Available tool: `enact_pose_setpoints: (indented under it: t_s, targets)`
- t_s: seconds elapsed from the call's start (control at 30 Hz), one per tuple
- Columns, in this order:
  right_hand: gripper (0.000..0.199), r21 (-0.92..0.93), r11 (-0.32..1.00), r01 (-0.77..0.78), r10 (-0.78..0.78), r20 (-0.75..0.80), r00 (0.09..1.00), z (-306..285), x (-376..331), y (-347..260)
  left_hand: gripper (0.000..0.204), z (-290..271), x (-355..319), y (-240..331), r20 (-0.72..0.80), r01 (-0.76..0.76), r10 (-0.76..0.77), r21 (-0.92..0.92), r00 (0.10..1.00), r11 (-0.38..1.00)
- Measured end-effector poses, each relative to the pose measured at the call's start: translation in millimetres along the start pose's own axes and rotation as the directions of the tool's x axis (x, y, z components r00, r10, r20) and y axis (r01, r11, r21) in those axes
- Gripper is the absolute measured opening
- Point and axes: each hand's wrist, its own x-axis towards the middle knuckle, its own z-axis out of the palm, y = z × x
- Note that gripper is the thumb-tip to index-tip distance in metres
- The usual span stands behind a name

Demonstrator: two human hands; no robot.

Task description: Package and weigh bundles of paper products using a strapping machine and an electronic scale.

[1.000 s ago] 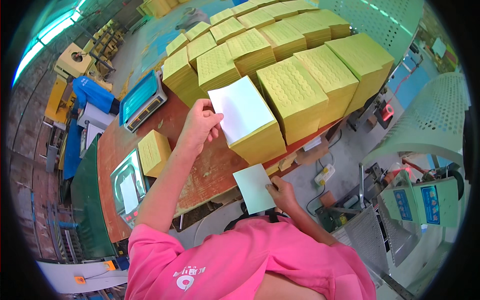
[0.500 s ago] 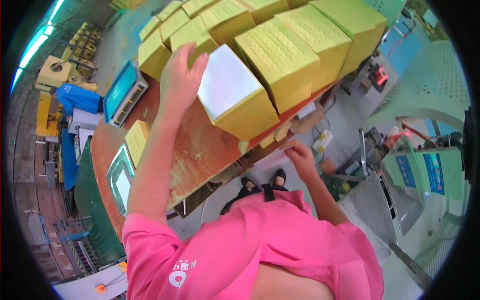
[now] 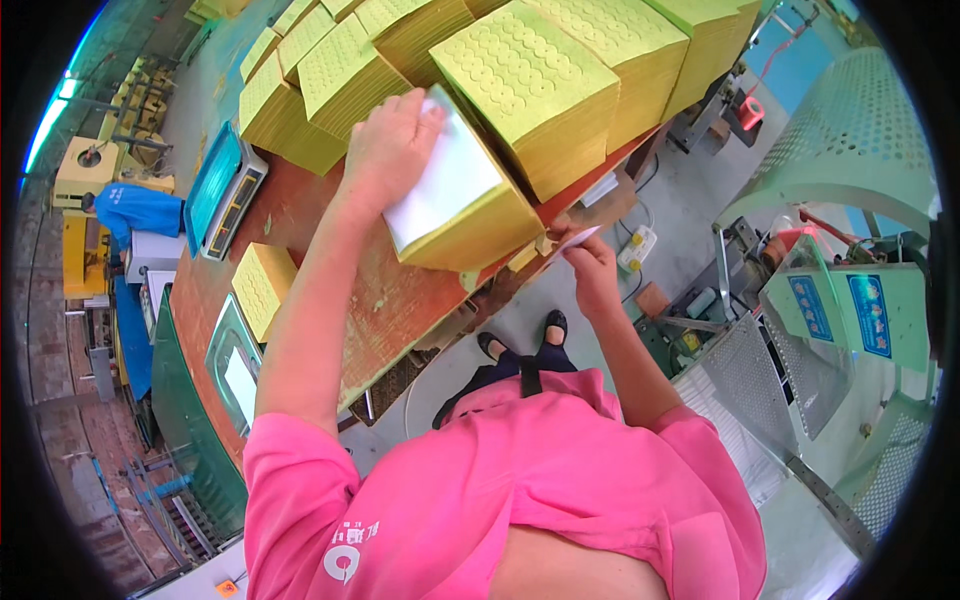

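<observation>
Up top, the left hand point(image 3: 388, 150) lay flat on a white-topped yellow paper stack point(image 3: 455, 205); the right hand point(image 3: 590, 272) pinched a white sheet point(image 3: 574, 238) nearby.

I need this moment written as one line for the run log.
left hand: flat on white sheet atop yellow paper stack | right hand: pinching white paper sheet at table edge

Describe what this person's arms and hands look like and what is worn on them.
Both arms come out of short pink sleeves of a pink shirt that bears a white printed mark low on the front. Below the sleeves the forearms are bare. The left hand and the right hand wear no gloves; no watch, ring or bracelet shows.
</observation>
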Motion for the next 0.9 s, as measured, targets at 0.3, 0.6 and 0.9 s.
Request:
enact_pose_setpoints:
  t_s: [0.3,0.6,0.9]
  targets:
    - [0.015,0.016,0.998,-0.068,0.064,0.187,0.980,-13.7,-23.8,31.1,0.047,-20.8,-56.3,38.0,0.040,-0.340,0.349,-0.149,0.936,0.929]
    - [0.022,0.334,0.915,-0.226,0.208,0.091,0.974,36.2,-43.7,-11.3,0.051,-5.1,-62.9,-32.0,-0.006,-0.061,0.065,-0.442,0.998,0.895]
    - [0.030,0.167,0.984,-0.056,0.070,-0.079,0.994,19.2,-170.3,-41.7,0.054,62.5,-148.3,-17.2,0.276,0.257,0.293,-0.961,0.915,0.102]
